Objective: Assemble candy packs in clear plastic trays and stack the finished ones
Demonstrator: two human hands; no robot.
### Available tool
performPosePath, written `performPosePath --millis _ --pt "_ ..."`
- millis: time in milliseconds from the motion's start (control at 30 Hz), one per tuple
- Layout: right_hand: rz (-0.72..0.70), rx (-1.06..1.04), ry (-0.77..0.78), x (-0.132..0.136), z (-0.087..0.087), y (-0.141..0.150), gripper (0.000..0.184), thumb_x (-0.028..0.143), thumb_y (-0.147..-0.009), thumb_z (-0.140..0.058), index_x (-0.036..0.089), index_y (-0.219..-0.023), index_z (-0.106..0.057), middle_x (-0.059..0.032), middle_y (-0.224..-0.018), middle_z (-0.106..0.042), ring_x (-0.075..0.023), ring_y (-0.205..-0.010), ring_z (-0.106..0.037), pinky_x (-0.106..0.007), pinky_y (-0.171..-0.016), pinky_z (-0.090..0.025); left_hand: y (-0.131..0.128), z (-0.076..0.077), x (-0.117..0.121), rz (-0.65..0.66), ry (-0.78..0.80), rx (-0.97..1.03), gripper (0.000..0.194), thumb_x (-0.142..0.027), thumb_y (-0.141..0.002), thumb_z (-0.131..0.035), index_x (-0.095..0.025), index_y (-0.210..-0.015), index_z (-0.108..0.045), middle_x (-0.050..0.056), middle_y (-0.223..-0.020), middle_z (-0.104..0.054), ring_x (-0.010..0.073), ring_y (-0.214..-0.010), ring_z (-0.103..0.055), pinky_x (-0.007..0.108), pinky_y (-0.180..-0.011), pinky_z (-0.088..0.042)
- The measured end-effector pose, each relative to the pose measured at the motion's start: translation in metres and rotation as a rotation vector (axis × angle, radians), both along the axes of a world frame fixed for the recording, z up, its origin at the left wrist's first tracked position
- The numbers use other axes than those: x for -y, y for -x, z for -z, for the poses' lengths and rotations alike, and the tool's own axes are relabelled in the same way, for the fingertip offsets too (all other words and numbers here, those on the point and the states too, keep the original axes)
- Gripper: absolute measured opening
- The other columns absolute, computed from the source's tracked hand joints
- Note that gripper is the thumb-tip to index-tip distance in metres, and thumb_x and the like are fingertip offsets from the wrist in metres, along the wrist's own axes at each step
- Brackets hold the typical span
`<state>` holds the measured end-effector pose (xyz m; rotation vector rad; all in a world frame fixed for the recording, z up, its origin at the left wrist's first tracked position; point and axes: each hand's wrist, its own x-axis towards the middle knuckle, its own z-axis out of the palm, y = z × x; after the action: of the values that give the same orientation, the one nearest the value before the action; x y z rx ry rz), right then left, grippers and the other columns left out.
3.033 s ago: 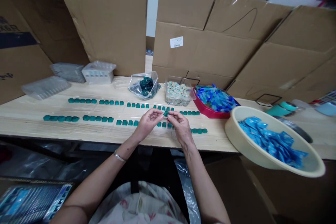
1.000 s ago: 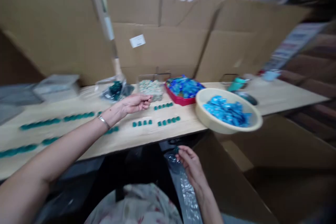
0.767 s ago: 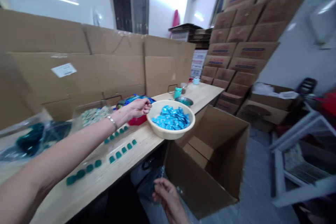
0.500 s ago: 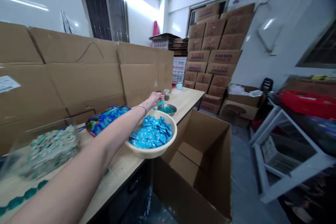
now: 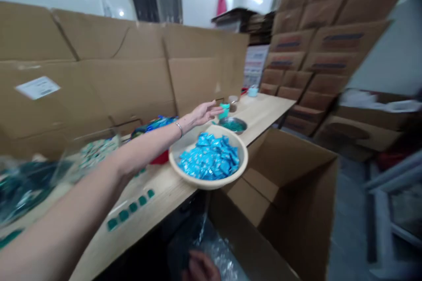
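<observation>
My left hand (image 5: pixel 206 113) reaches over the far rim of a cream plastic basin (image 5: pixel 242 164), fingers stretched out and holding nothing. Just beyond its fingertips stands a turquoise cup (image 5: pixel 224 110). Next to that is a metal bowl (image 5: pixel 244 124) holding green pieces. Shiny blue packets (image 5: pixel 211 156) lie heaped in the basin. At the bottom edge, partly cut off and blurred, my right hand (image 5: pixel 201 267) is over a clear plastic bag (image 5: pixel 227 258); whether it grips anything I cannot make out.
Green pieces (image 5: pixel 133 207) lie in a row on the wooden table (image 5: pixel 158 210). A large open cardboard box (image 5: pixel 293 193) stands against its front edge. Cardboard (image 5: pixel 132 83) walls the table's back. Farther left are a clear tub (image 5: pixel 99 151) of small pieces and a plastic bag (image 5: pixel 26 189).
My left hand has let go of the turquoise cup and opened, drawing back from it. My right hand has come into view at the bottom. The view has turned left and dipped.
</observation>
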<state>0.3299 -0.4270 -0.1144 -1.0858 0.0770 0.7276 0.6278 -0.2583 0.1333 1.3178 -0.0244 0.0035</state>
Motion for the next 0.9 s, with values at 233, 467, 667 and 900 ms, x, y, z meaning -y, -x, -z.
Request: performPosePath --millis 233,467,667,900 --pt "-0.033 0.316 -0.083 -0.056 -0.050 0.010 0.023 0.029 -0.068 -0.073 0.022 -0.090 -0.069 -0.0015 -0.084 -0.067 -0.0133 -0.066 -0.062 -0.031 -0.068 -0.052 0.236 -0.004 -0.093 -0.106 -0.401 0.077 0.030 -0.023 -0.081 -0.061 -0.010 -0.107 -0.054 0.010 -0.097 -0.065 0.0146 -0.078 -0.065 0.033 -0.076 -0.049" --pt "-0.247 1.078 -0.162 -0.157 -0.103 0.025 0.009 0.021 -0.079 -0.063 0.023 -0.085 -0.070 -0.0030 -0.090 -0.068 -0.0173 -0.087 -0.062 -0.033 -0.081 -0.050 0.479 0.072 -0.141 -0.701 -1.069 -0.141 0.022 -0.034 -0.085 -0.053 -0.014 -0.093 -0.062 0.004 -0.077 -0.065 0.0135 -0.071 -0.061 0.026 -0.067 -0.048" --pt "-0.452 1.589 -0.145 -0.249 -0.104 0.048 0.014 0.018 -0.084 -0.057 0.020 -0.085 -0.070 -0.0049 -0.088 -0.069 -0.0184 -0.088 -0.059 -0.034 -0.083 -0.047 0.545 0.151 -0.134 -0.735 -1.397 -0.040 0.022 -0.025 -0.088 -0.049 -0.017 -0.102 -0.063 0.009 -0.099 -0.066 0.0191 -0.096 -0.058 0.035 -0.086 -0.044" --pt "-0.660 1.817 -0.064 -0.298 -0.084 0.061 0.018 0.016 -0.087 -0.052 0.017 -0.085 -0.070 -0.0071 -0.085 -0.069 -0.0186 -0.082 -0.056 -0.033 -0.077 -0.046 0.552 0.175 -0.138 -0.771 -1.418 -0.004 0.022 -0.019 -0.089 -0.046 -0.017 -0.101 -0.065 0.009 -0.096 -0.064 0.0188 -0.092 -0.057 0.036 -0.082 -0.044"
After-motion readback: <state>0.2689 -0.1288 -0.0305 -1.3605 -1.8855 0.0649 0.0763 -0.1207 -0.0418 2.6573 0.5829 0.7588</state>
